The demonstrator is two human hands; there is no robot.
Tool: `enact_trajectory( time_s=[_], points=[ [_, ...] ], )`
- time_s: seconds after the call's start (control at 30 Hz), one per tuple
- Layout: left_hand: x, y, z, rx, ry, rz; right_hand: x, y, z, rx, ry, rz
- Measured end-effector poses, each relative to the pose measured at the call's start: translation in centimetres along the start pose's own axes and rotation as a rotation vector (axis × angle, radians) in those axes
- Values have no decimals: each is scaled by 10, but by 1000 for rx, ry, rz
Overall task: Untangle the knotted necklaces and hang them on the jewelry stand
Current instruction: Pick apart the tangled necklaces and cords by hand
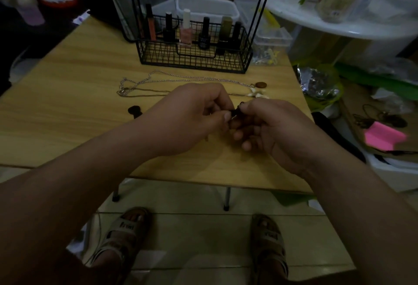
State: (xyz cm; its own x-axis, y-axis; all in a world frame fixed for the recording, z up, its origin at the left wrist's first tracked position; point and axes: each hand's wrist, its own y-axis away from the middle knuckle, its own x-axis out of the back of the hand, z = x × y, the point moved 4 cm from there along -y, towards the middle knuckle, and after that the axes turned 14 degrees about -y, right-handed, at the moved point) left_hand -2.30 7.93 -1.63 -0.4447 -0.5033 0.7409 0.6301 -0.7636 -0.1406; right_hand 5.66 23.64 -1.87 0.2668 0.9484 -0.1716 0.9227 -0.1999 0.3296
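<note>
- Pinched between left hand (pixel 199 113) and right hand (pixel 273 128), a small dark necklace knot (pixel 235 113) is held above the light wooden table (pixel 67 104).
- Thin silver chain necklaces (pixel 126 89) are laid beyond, near the black wire jewelry stand (pixel 194 58).

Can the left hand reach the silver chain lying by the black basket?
Probably yes. The silver chain lies on the table just beyond the left hand, nothing between. But that hand is pinching a small dark piece with the right hand.

head cam | looks forward-down (steeply) | close over table (pixel 67 115)
</note>
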Motion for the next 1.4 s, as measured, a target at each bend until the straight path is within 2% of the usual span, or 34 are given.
enact_trajectory(
  time_s=[0.3,0.43,0.67,0.77,0.87,1.0,1.1,1.2,1.27,1.4],
  points=[
    [-1,-1,4,6,-230,91,1,-1,3,104,32,42],
    [-2,-3,3,50,-298,75,-1,-2,2,160,80,103],
    [-4,-1,6,60,-367,16,-4,0,0,152,104,97],
    [-3,2,8,45,-375,40,-7,1,0,171,148,102],
    [1,4,10,69,-295,96,-7,2,-2,179,174,93],
    [5,10,12,137,25,81,-6,5,-5,155,143,23],
    [7,14,16,177,276,70,-8,8,-8,135,-16,-7],
    [7,12,17,227,408,90,-8,8,-10,131,-174,20],
    [6,8,20,221,306,76,-7,5,-11,146,-221,32],
    [1,1,21,190,-67,17,-4,0,-11,188,-191,65]
  ],
)
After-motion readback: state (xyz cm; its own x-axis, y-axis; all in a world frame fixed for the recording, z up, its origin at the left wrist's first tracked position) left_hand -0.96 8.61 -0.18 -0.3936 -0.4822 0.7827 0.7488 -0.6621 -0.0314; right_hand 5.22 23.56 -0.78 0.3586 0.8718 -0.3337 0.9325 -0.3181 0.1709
